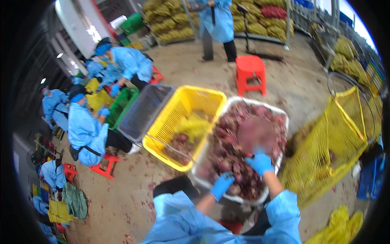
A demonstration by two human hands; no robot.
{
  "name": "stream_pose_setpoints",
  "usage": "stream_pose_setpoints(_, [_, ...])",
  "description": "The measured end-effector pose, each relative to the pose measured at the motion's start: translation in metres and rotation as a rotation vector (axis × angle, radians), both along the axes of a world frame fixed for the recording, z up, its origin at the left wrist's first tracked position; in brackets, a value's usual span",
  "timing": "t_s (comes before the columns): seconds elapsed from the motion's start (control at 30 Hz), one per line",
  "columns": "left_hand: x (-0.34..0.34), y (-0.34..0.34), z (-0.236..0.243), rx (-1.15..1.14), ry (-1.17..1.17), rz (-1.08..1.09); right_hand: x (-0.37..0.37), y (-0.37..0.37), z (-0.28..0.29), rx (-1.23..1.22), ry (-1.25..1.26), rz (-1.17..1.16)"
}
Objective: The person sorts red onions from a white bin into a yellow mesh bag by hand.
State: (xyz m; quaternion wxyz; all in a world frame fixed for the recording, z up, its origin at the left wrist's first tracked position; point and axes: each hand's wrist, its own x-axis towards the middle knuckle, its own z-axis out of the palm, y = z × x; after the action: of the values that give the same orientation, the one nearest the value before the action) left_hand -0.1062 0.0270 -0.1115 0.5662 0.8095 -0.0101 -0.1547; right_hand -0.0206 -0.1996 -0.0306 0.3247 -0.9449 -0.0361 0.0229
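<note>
Red onions (224,164) and loose skins heap up in a white basin (287,122) in front of me. My left hand (222,186), in a blue glove, rests at the basin's near edge over the onions. Its fingers are curled together; what they hold, if anything, I cannot make out. Farther right and deeper in the heap is my right hand (261,163), also blue-gloved, with thumb and fingers apart. A round blurred patch covers the onions beyond it and part of its fingertips. Left of the basin, a yellow basket (162,136) holds some onions and a yellow net.
A yellow mesh bag (325,150) hangs from a ring stand at right. Left stand a grey crate (142,110) and a green crate (122,107). Beyond the basin is a red stool (250,67). Co-workers (87,126) sit at left; another person (217,24) stands ahead.
</note>
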Motion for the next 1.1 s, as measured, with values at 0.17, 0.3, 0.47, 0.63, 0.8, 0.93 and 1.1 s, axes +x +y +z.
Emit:
stream_pose_setpoints(0.17, [-0.003, -0.012, 0.059, -0.318, 0.305, 0.126, -0.009, 0.005, -0.006, -0.043, 0.077, -0.121])
stream_pose_setpoints(0.3, [0.004, -0.039, 0.104, -0.860, 0.526, 0.147, -0.046, -0.005, 0.019, 0.283, -0.011, 0.070])
stream_pose_setpoints(0.47, [0.013, -0.047, 0.109, -1.187, 0.541, 0.200, -0.084, 0.013, 0.073, 0.888, 0.045, 0.139])
stream_pose_setpoints(0.63, [0.015, -0.045, 0.092, -1.137, 0.374, -0.011, -0.087, 0.004, 0.067, 0.933, 0.136, 0.052])
stream_pose_setpoints(0.8, [0.005, -0.072, 0.101, -1.159, 0.484, 0.015, -0.061, -0.029, 0.020, 0.987, -0.022, -0.249])
stream_pose_setpoints(0.93, [0.001, -0.059, 0.094, -1.183, 0.621, 0.254, -0.030, -0.037, 0.017, 0.247, -0.073, -0.416])
stream_pose_setpoints(1.1, [0.008, -0.053, 0.103, -1.132, 0.476, 0.154, 0.005, -0.031, -0.019, -0.035, 0.006, -0.380])
